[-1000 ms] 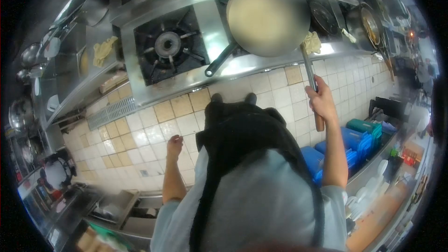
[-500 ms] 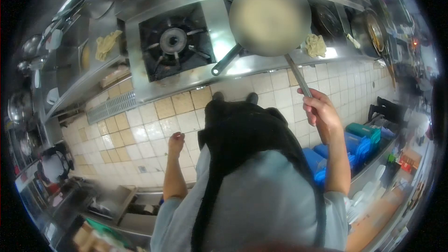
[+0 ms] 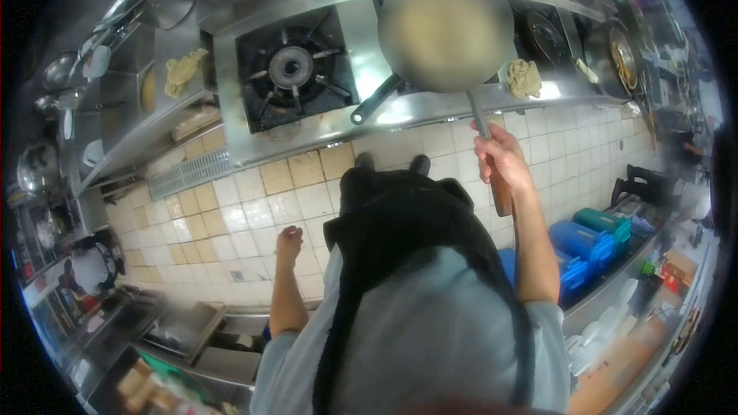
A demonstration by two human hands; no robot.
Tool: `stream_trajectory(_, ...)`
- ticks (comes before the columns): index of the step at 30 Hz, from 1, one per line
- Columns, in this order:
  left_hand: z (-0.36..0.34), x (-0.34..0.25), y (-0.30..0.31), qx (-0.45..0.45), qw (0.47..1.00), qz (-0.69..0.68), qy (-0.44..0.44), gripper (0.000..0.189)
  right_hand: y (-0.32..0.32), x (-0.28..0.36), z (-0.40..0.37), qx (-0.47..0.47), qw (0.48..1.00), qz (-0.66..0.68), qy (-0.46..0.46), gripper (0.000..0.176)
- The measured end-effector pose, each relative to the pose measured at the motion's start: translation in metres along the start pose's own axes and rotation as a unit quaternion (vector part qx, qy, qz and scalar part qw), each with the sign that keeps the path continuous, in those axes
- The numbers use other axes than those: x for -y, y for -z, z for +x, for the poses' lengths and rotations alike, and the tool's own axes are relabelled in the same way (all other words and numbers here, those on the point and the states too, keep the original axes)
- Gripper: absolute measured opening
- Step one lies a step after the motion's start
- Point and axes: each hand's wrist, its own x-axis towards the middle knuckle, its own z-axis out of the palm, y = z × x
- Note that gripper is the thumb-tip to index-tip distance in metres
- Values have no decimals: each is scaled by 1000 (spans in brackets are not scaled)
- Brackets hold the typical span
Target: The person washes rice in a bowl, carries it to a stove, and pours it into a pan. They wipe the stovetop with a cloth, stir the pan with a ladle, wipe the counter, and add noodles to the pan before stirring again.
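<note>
The big pan (image 3: 446, 31) is on the stove (image 3: 357, 27), ahead of the right grip (image 3: 490, 155) and a bit to its left. Far to the left, a yellow cloth (image 3: 183, 73) is ahead of the left grip (image 3: 289, 242). The left grip is over the tile floor (image 3: 254, 250), its fingers bent; I cannot tell how wide it is. Ahead of it is a round burner (image 3: 292, 68). The pan's black handle (image 3: 377, 100) points down and left. The right grip is closed around a long tool (image 3: 500, 196), which goes up to the pan's near edge. The stuff inside looks pale but blurry. Another cloth (image 3: 525, 78) is ahead and right of the right grip.
</note>
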Motion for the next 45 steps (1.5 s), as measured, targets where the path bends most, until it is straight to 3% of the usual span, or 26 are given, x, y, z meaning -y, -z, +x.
stream_trajectory(12,7,-24,-5,25,999,17,-16,41,41,2,-14,-127,970,-189,91,45)
stream_trajectory(15,3,-36,-4,22,999,38,-30,42,52,-1,-9,-177,933,-274,149,47)
stream_trajectory(21,-11,-44,-4,4,1000,3,0,41,56,1,0,-229,891,-367,135,45)
stream_trajectory(25,-21,-41,0,3,1000,-2,20,42,58,-13,17,-195,902,-362,133,44)
stream_trajectory(30,-22,-19,3,-3,1000,12,0,41,46,-14,21,-100,966,-221,88,39)
stream_trajectory(36,-30,-19,0,-13,1000,2,18,40,37,-2,9,-36,982,-186,23,31)
stream_trajectory(45,-25,-21,-5,2,1000,26,2,40,35,-7,-20,11,997,-68,-25,36)
